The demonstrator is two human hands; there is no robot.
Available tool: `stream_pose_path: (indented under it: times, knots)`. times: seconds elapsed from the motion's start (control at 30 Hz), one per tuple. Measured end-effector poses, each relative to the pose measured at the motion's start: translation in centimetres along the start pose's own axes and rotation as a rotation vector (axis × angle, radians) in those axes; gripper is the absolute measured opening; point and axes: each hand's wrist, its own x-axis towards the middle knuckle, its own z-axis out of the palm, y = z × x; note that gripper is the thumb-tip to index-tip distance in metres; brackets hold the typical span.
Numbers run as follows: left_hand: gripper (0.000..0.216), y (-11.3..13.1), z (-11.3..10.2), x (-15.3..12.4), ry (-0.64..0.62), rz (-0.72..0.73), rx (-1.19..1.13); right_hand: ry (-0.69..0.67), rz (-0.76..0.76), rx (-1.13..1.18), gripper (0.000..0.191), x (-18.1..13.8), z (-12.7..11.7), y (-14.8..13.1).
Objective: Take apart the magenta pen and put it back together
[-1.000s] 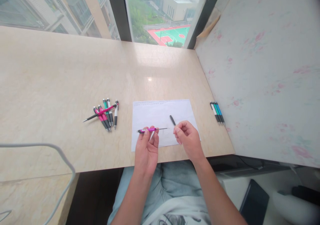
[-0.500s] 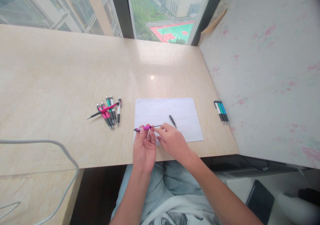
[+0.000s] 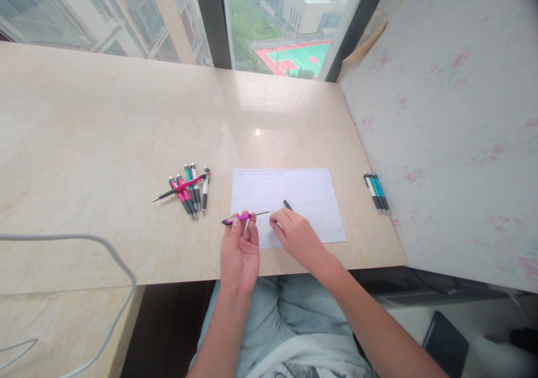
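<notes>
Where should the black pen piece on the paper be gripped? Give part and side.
Pinch the black pen piece across its middle from above: short and thin, it lies flat on the paper, so its long sides likely offer the only hold. The right hand is nearest.

Home, likely a room in a high-rise flat. Window [image 3: 290, 24] looks far down on apartment blocks [image 3: 126, 13] and a red-green sports court [image 3: 296, 58]. Beige marble-look desk top [image 3: 105, 131] runs along under the glass, doubling as the sill. Right-hand wall [image 3: 454, 114] has pale wallpaper with faded pink flowers, peeling at the top corner. Desk setup is domestic: sheet of paper [image 3: 302, 190], loose pile of click pens [image 3: 189, 190], neat row of pens [image 3: 377, 192], grey cable [image 3: 105, 249] at left.
</notes>
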Motion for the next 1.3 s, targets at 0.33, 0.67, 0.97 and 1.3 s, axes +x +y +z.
stream_pose_path:
  times: [0.33, 0.67, 0.97, 1.3]
  knots:
    - [0.02, -0.5, 0.6, -0.3, -0.043, 0.117, 0.155, 0.215, 0.179, -0.004, 0.023, -1.8, -0.6, 1.0]
    - [0.019, -0.9, 0.5, -0.3, -0.016, 0.128, 0.194, 0.078, 0.266, -0.095, 0.012, -0.5, 0.5, 0.9]
    - [0.016, -0.8, 0.3, -0.1, -0.012, 0.124, 0.201, 0.11, 0.341, -0.084, 0.015, 0.3, -1.0, 2.8]
    - [0.014, -0.6, 0.9, -0.5, 0.014, 0.125, 0.207, 0.203, 0.473, -0.259, 0.013, 0.6, -2.0, 5.3]
